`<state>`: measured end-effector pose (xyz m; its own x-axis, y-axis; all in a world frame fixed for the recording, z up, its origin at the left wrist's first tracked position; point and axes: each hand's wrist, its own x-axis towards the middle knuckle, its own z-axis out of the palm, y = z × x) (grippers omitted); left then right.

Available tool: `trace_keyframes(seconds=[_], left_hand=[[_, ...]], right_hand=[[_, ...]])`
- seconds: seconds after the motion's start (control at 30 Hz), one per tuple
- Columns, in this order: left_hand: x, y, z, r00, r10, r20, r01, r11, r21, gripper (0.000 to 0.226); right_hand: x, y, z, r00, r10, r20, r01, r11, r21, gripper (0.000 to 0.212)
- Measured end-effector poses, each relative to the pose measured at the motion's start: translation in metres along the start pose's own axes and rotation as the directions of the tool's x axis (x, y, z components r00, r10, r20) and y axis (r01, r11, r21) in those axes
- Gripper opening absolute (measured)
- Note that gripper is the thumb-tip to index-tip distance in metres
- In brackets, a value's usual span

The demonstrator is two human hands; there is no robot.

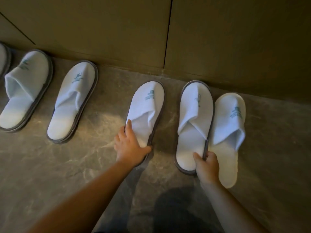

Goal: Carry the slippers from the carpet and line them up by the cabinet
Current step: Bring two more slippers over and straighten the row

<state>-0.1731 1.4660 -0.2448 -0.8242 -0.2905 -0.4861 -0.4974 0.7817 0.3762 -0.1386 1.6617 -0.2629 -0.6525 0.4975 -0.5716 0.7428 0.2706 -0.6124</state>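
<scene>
Six white terry slippers in view, oval soles, open heels, folded uppers with a teal printed logo, toes pointing at the cabinet (235, 39), a flat olive-brown panelled front with thin dark seams. Floor (50, 165) is glossy grey-brown stone with pale veining. Counting from the left: a sliver of one at the frame edge (3, 59), slipper two (25, 91), slipper three (72, 103), slipper four (146, 113), slipper five (193, 125), slipper six (230, 137). Five have a dark grey rubbery sole rim; six is all white, no dark rim. Five and six are touching side by side; the rest are spaced apart. Left hand (129, 145) covers the heel of four, fingers curled on the sole's left edge, thumb on the right edge. Right hand (207, 165) pinches the heel rim of five, thumb on the insole, fingers tucked under between five and six. All slippers lie on the stone, just beside the cabinet base.
</scene>
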Motion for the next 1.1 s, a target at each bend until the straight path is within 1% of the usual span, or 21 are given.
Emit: trace_keyframes(seconds=[0.1, 0.2, 0.27, 0.33, 0.4, 0.43, 0.5, 0.6, 0.67, 0.73, 0.77, 0.83, 0.9, 0.93, 1.03, 1.1], left_hand=[[-0.004, 0.013, 0.007, 1.0, 0.014, 0.016, -0.014, 1.0, -0.026, 0.11], [-0.009, 0.025, 0.014, 0.999, 0.022, 0.029, -0.021, 0.999, -0.025, 0.109], [-0.012, 0.033, 0.02, 0.999, 0.019, 0.029, -0.018, 0.999, -0.038, 0.109], [-0.014, 0.039, 0.023, 1.0, 0.002, 0.031, -0.001, 0.999, -0.032, 0.11], [-0.017, 0.043, 0.02, 0.998, -0.029, 0.047, 0.029, 1.0, -0.012, 0.109], [-0.02, 0.044, 0.016, 0.997, -0.042, 0.06, 0.042, 0.999, 0.004, 0.107], [-0.028, 0.045, 0.0, 0.996, -0.04, 0.086, 0.034, 0.997, 0.072, 0.1], [-0.049, 0.04, -0.037, 0.993, 0.004, 0.115, -0.021, 0.989, 0.148, 0.083], [-0.066, 0.032, -0.061, 0.991, 0.045, 0.124, -0.067, 0.982, 0.175, 0.078], [-0.076, 0.021, -0.08, 0.989, 0.083, 0.125, -0.109, 0.97, 0.219, 0.077], [-0.076, 0.014, -0.087, 0.988, 0.092, 0.123, -0.119, 0.964, 0.238, 0.076], [-0.064, 0.0, -0.098, 0.988, 0.086, 0.125, -0.115, 0.961, 0.253, 0.075], [-0.041, -0.018, -0.102, 0.99, 0.091, 0.106, -0.112, 0.971, 0.211, 0.073], [-0.028, -0.029, -0.104, 0.99, 0.116, 0.084, -0.129, 0.976, 0.176, 0.071], [0.006, -0.064, -0.109, 0.977, 0.213, 0.011, -0.213, 0.972, 0.094, 0.072], [0.023, -0.086, -0.116, 0.97, 0.243, -0.002, -0.241, 0.965, 0.105, 0.076]], right_hand=[[0.004, 0.005, -0.024, 0.999, 0.004, -0.049, -0.004, 1.0, -0.012, 0.028], [0.006, 0.007, -0.04, 0.998, -0.039, -0.042, 0.036, 0.996, -0.079, 0.04], [0.007, 0.004, -0.046, 0.996, -0.091, -0.016, 0.088, 0.989, -0.121, 0.052], [0.007, -0.002, -0.051, 0.987, -0.157, -0.018, 0.149, 0.961, -0.234, 0.059], [0.008, -0.014, -0.054, 0.964, -0.261, -0.049, 0.225, 0.901, -0.37, 0.056], [0.008, -0.022, -0.054, 0.948, -0.314, -0.044, 0.272, 0.877, -0.396, 0.052], [0.006, -0.046, -0.052, 0.925, -0.378, 0.031, 0.361, 0.851, -0.382, 0.045], [-0.01, -0.08, -0.044, 0.882, -0.421, 0.21, 0.47, 0.816, -0.336, 0.041], [-0.029, -0.093, -0.039, 0.845, -0.425, 0.325, 0.52, 0.795, -0.313, 0.043], [-0.045, -0.099, -0.033, 0.815, -0.426, 0.394, 0.555, 0.77, -0.315, 0.045], [-0.049, -0.101, -0.028, 0.811, -0.421, 0.407, 0.558, 0.765, -0.321, 0.047], [-0.048, -0.105, -0.012, 0.828, -0.39, 0.404, 0.536, 0.761, -0.366, 0.053], [-0.044, -0.108, 0.014, 0.856, -0.351, 0.38, 0.506, 0.724, -0.469, 0.063], [-0.043, -0.109, 0.03, 0.871, -0.33, 0.365, 0.483, 0.713, -0.509, 0.068], [-0.043, -0.108, 0.075, 0.92, -0.234, 0.313, 0.374, 0.758, -0.534, 0.083], [-0.046, -0.103, 0.091, 0.947, -0.17, 0.271, 0.29, 0.815, -0.502, 0.09]])
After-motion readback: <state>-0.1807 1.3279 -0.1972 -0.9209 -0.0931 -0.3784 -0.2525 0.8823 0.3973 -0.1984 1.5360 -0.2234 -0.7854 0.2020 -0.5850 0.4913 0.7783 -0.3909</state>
